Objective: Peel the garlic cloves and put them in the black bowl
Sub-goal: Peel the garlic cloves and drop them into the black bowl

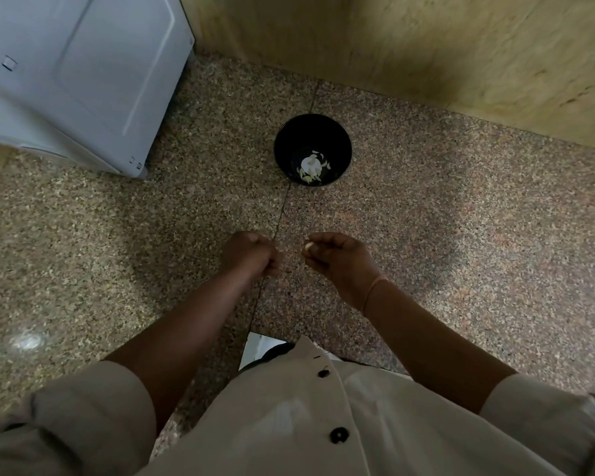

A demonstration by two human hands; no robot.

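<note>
Over the counter (461,235) | right hand (340,259) pinches garlic clove (308,246) | left hand (249,254) curled (contents unclear)

The left hand (251,254) and the right hand (337,259) hang side by side over the tabletop (461,235), close together but apart. A garlic clove (307,246) sits pinched at the right hand's fingertips, on the side facing the left hand. The bowl (311,127) stands on the tabletop well beyond both hands, roughly in line with the gap between them. More cloves (311,164) lie in its bottom. A seam (291,201) in the tabletop runs from the bowl toward the hands, along the left hand's inner edge. An appliance (83,80) stands far beyond and left of the left hand. A wall (392,46) rises behind the bowl.
</note>
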